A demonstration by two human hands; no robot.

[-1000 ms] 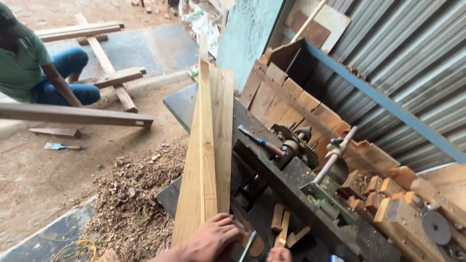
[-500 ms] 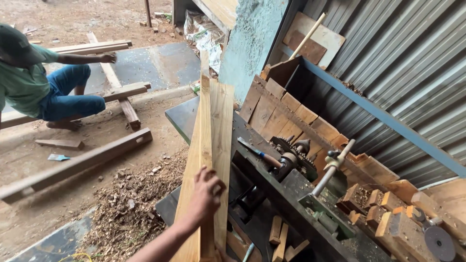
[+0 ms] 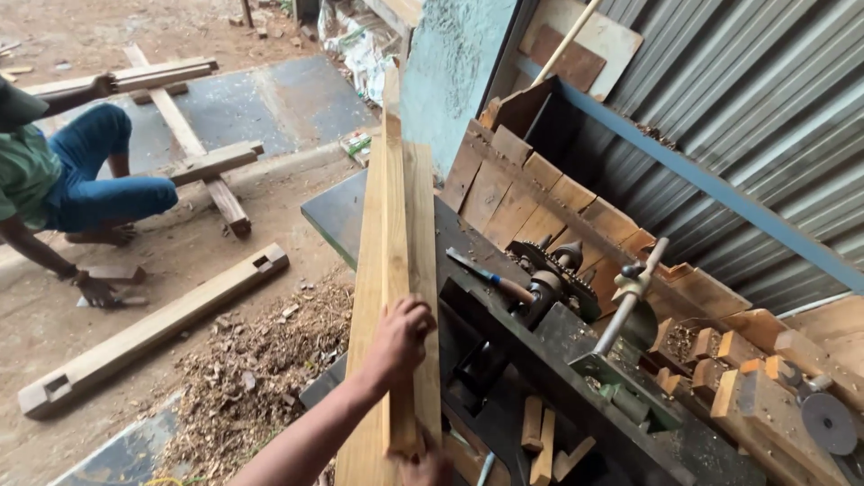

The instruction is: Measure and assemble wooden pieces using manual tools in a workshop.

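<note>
Several long pale wooden planks (image 3: 396, 207) lie lengthwise on the dark machine table (image 3: 337, 216). One of them stands on edge between the others. My left hand (image 3: 400, 337) reaches in from the lower left and grips the top of this upright plank. My right hand (image 3: 425, 468) shows only partly at the bottom edge, wrapped around the near end of the same plank. The far ends of the planks point away toward a teal wall panel (image 3: 454, 72).
The woodworking machine (image 3: 558, 297) with gears and a lever handle (image 3: 630, 297) stands to the right, with small wood blocks (image 3: 729, 360) around it. A pile of shavings (image 3: 252, 369) lies on the ground at left. A person in blue trousers (image 3: 81, 189) crouches by a mortised beam (image 3: 153, 328).
My left hand has slid forward along the upright plank, away from its near end. The crouching person has lowered the long beam to the ground.
</note>
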